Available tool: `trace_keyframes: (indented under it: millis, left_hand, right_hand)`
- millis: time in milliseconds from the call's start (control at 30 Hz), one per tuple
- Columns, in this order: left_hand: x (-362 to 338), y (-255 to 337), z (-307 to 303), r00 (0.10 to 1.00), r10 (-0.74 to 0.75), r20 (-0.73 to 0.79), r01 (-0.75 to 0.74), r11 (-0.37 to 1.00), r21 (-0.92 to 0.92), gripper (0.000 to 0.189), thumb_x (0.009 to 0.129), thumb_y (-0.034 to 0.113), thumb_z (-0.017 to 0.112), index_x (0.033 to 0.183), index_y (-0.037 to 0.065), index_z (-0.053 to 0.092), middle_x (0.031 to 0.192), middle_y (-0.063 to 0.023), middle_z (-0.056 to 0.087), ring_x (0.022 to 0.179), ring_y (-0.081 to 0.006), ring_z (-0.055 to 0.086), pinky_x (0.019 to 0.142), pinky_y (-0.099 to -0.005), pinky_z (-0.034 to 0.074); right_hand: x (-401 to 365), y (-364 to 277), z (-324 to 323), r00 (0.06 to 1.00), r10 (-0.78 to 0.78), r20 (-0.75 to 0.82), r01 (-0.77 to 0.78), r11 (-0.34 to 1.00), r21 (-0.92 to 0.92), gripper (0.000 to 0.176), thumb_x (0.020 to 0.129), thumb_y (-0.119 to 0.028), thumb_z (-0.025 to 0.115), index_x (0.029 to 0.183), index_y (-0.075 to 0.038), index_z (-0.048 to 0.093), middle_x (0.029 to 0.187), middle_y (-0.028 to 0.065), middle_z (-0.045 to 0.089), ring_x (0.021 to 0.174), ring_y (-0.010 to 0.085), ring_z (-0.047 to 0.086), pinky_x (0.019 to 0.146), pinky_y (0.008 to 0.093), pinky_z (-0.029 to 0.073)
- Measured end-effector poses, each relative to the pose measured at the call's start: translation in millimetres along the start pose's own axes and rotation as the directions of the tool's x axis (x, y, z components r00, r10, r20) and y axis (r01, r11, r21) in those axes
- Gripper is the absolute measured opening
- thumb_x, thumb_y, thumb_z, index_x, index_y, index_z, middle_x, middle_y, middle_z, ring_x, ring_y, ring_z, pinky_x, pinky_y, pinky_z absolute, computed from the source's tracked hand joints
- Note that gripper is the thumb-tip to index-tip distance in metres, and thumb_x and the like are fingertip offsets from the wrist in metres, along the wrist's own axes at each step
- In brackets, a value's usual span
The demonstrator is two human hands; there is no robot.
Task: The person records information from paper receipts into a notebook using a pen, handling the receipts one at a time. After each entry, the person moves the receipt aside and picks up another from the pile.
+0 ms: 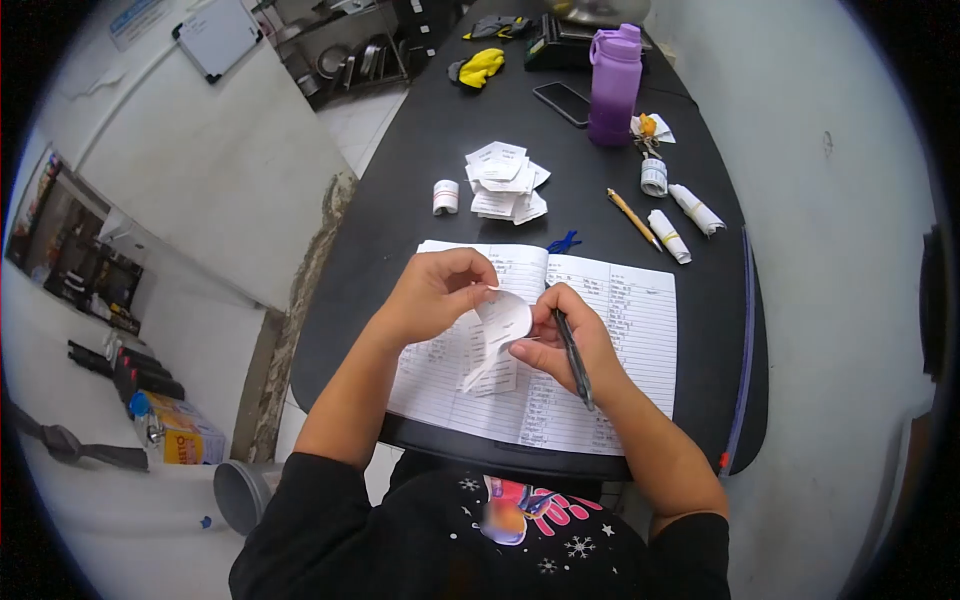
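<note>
Above an open lined notebook (640, 350) with handwriting on its pages, a curled white paper slip (503, 318) hangs between both hands. My left hand (447, 290) pinches the slip's upper left edge. On its right edge are the fingers of my right hand (572, 345), which also holds a black pen (573, 360) pointing down toward the wrist. Another printed slip (500, 377) lies on the left page, partly under the held one. Beyond the notebook sits a pile of white slips (507, 182), with a small paper roll (446, 197) to its left.
Blue cord (564, 242) lies at the notebook's top edge. Farther right are a wooden pen (633, 217), rolled papers (669, 236) and another roll (653, 177). A purple bottle (614, 88), phone (562, 103), yellow glove (477, 69) and scale (553, 47) stand or lie at the back.
</note>
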State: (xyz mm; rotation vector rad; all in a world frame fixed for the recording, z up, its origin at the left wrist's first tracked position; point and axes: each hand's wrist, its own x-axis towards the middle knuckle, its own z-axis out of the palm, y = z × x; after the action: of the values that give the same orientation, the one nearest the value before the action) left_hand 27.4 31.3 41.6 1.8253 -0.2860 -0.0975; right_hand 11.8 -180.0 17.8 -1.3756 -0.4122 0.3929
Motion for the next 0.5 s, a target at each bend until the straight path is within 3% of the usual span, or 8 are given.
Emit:
trace_keyframes:
  millis: [67, 100, 200, 333, 400, 433, 500]
  left_hand:
    - [0.1, 21.4, 8.8, 0.999, 0.046, -0.014, -0.041, 0.971, 0.237, 0.012, 0.072, -0.001, 0.069, 0.082, 0.001, 0.062, 0.080, -0.0022, 0.063, 0.072, -0.0083, 0.056, 0.061, -0.0231, 0.046]
    - [0.7, 26.8, 11.4, 0.997, 0.069, -0.020, -0.058, 0.935, 0.351, 0.013, 0.072, 0.000, 0.069, 0.083, 0.001, 0.063, 0.079, -0.0012, 0.063, 0.069, -0.0077, 0.055, 0.058, -0.0225, 0.045]
    - [7.1, 25.3, 14.1, 0.930, 0.365, 0.038, -0.332, 0.791, 0.514, 0.015, 0.073, 0.001, 0.069, 0.086, 0.002, 0.063, 0.077, 0.0004, 0.061, 0.065, -0.0085, 0.053, 0.057, -0.0229, 0.043]
    - [12.2, 25.0, 23.5, 0.895, 0.416, -0.159, -0.299, 0.827, 0.476, 0.029, 0.074, 0.003, 0.069, 0.101, 0.004, 0.060, 0.089, -0.0015, 0.060, 0.074, -0.0095, 0.053, 0.062, -0.0232, 0.044]
    - [12.7, 24.1, 32.3, 0.821, 0.459, -0.341, -0.303, 0.855, 0.422, 0.037, 0.074, 0.004, 0.069, 0.109, 0.005, 0.056, 0.097, -0.0026, 0.059, 0.080, -0.0104, 0.053, 0.066, -0.0235, 0.045]
    - [9.3, 17.2, 31.0, 0.864, 0.399, -0.308, -0.279, 0.887, 0.368, 0.039, 0.078, 0.006, 0.066, 0.115, 0.005, 0.052, 0.106, -0.0045, 0.057, 0.088, -0.0111, 0.052, 0.071, -0.0241, 0.045]
    - [4.5, -0.7, 37.3, 0.963, 0.178, -0.204, -0.149, 0.977, 0.151, 0.033, 0.081, 0.009, 0.064, 0.112, 0.004, 0.053, 0.103, -0.0046, 0.058, 0.087, -0.0103, 0.052, 0.072, -0.0246, 0.045]
  right_hand:
    - [1.9, 0.3, -3.7, 0.999, -0.013, -0.038, 0.014, 0.999, 0.041, 0.033, 0.075, -0.013, 0.075, 0.086, -0.006, 0.045, 0.086, 0.0061, 0.060, 0.079, 0.0086, 0.059, 0.069, 0.0213, 0.048]
    - [2.8, -8.0, -7.4, 0.996, -0.023, -0.087, 0.003, 0.974, -0.226, 0.032, 0.076, -0.012, 0.074, 0.085, -0.007, 0.044, 0.081, 0.0044, 0.059, 0.074, 0.0064, 0.056, 0.062, 0.0190, 0.045]
    - [9.6, 1.3, -23.1, 0.991, 0.056, -0.118, -0.051, 0.998, 0.041, 0.031, 0.076, -0.011, 0.074, 0.086, -0.008, 0.045, 0.074, 0.0016, 0.056, 0.066, 0.0041, 0.051, 0.057, 0.0176, 0.040]
    - [13.3, -0.5, -29.5, 0.978, -0.080, -0.190, 0.024, 0.960, -0.279, 0.025, 0.077, -0.008, 0.071, 0.080, -0.008, 0.047, 0.068, -0.0001, 0.053, 0.059, 0.0037, 0.047, 0.054, 0.0181, 0.040]
    - [12.3, -7.5, -32.8, 0.951, -0.123, -0.283, 0.058, 0.972, -0.228, 0.024, 0.077, -0.006, 0.071, 0.079, -0.008, 0.047, 0.069, 0.0002, 0.054, 0.060, 0.0035, 0.048, 0.053, 0.0175, 0.040]
    - [12.3, -10.7, -34.5, 0.933, -0.145, -0.330, 0.079, 0.976, -0.205, 0.024, 0.077, -0.006, 0.070, 0.078, -0.007, 0.047, 0.069, 0.0003, 0.054, 0.061, 0.0034, 0.048, 0.053, 0.0172, 0.040]
    - [13.6, -12.2, -38.6, 0.894, -0.151, -0.423, 0.105, 0.986, -0.128, 0.024, 0.077, -0.005, 0.071, 0.079, -0.008, 0.047, 0.070, -0.0002, 0.054, 0.061, 0.0033, 0.048, 0.053, 0.0166, 0.040]
